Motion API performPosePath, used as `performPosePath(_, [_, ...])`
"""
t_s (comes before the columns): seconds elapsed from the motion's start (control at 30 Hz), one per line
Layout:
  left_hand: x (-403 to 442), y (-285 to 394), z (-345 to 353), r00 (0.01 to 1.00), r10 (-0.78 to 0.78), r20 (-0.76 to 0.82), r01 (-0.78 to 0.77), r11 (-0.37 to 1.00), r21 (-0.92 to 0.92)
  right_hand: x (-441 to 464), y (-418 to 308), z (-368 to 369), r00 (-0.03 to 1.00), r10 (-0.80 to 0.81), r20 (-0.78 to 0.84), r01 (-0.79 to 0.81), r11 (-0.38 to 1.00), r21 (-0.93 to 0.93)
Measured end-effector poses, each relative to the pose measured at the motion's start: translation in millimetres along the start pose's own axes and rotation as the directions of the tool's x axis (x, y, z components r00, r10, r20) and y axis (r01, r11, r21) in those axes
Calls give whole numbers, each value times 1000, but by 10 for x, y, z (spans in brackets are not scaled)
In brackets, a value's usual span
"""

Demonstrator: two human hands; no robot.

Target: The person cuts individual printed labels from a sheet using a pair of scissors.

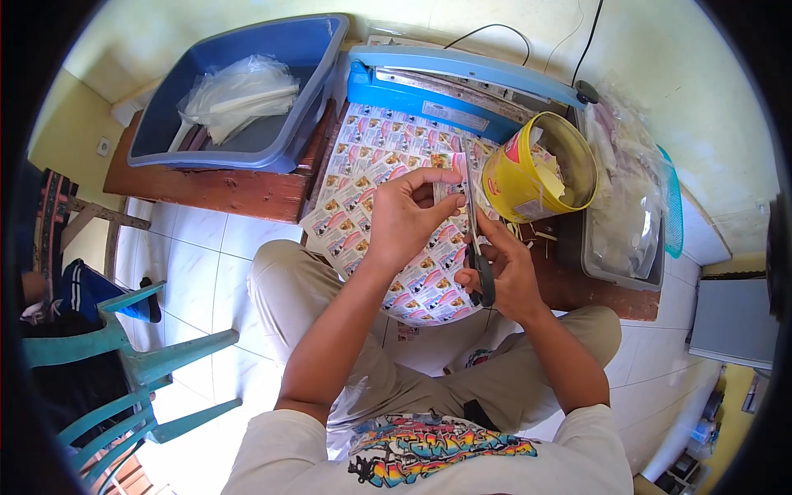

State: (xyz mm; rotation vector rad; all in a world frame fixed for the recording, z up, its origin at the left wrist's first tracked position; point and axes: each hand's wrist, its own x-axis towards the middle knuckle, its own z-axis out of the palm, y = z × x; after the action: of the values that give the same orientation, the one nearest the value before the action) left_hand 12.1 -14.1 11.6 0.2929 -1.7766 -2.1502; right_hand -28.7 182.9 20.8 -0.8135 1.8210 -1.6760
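Black-handled scissors (482, 279) are in my right hand (513, 276), with my fingers wrapped round the handles. The blades point away from me, upright along the edge of a small printed label strip (446, 168). My left hand (402, 216) pinches that strip between thumb and fingertips, just left of the blades. Whether the blades are closed on the paper I cannot tell. Below both hands, printed label sheets (355, 216) cover the work surface, some overlapping at an angle. A yellow bucket (521, 183) holding paper scraps stands close to the right of the scissors.
A blue impulse sealer (462, 111) sits at the back. Back left, a blue tub (239, 157) holds clear plastic bags (243, 95). On the right stands a grey bin (623, 272) with plastic packaging (627, 190). A green plastic chair (165, 363) is at the lower left.
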Motion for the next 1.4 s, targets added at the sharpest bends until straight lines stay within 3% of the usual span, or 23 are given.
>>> performPosePath(0.3, [-10, 14, 27, 999, 47, -25, -48, 998, -33, -20, -44, 13, 999, 52, 0, -52, 998, 18])
performPosePath(0.37, [-9, 22, 23, 999, 37, -19, -37, 999, -34, -19, -93, 6, 990, 143, 11, -143, 984, 106])
performPosePath(0.47, [-19, 19, 14, 1000, 5, -3, -5, 1000, -13, -14, -31, 13, 999, 41, -7, -41, 999, 36])
performPosePath(0.67, [-21, 6, 21, 1000, 4, 10, -4, 1000, 8, -3, -1, 14, 1000, 10, -15, -10, 1000, 21])
performPosePath(1.4, [-29, 13, 35, 999, -45, 31, 45, 999, 7, -6, -38, 16, 999, 6, -38, -4, 1000, 28])
